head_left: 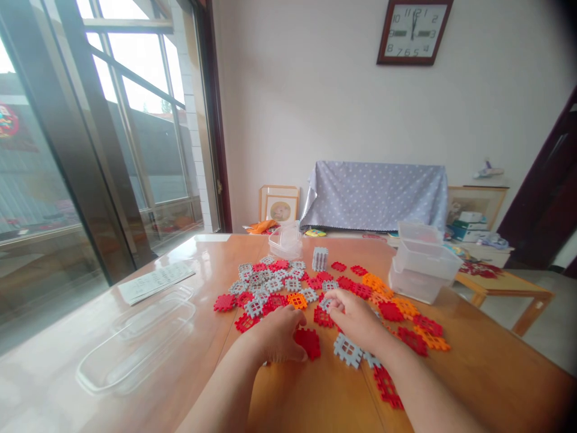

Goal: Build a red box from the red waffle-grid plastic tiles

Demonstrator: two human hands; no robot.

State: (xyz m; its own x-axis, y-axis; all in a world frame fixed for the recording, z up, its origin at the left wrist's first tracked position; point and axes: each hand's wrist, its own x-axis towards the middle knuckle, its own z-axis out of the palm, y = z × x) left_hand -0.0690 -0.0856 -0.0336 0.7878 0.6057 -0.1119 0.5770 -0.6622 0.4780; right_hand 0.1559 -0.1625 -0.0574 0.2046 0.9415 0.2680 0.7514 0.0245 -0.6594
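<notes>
Colourful interlocking plastic tiles with notched edges lie across the table. My left hand is curled round the left side of a solid red tile, thumb in front and fingers behind. Right of it, my right hand has its fingers pinched together at a small grey tile; the fingertips partly hide it. Beneath the right forearm lie a grey window tile and a red window tile. Ahead of my hands are an orange window tile and a loose spread of grey and red ones.
A stack of grey tiles stands at the back. Clear plastic boxes are at the right, another clear container at the back. Transparent lids and a printed sheet lie left. More orange tiles lie right.
</notes>
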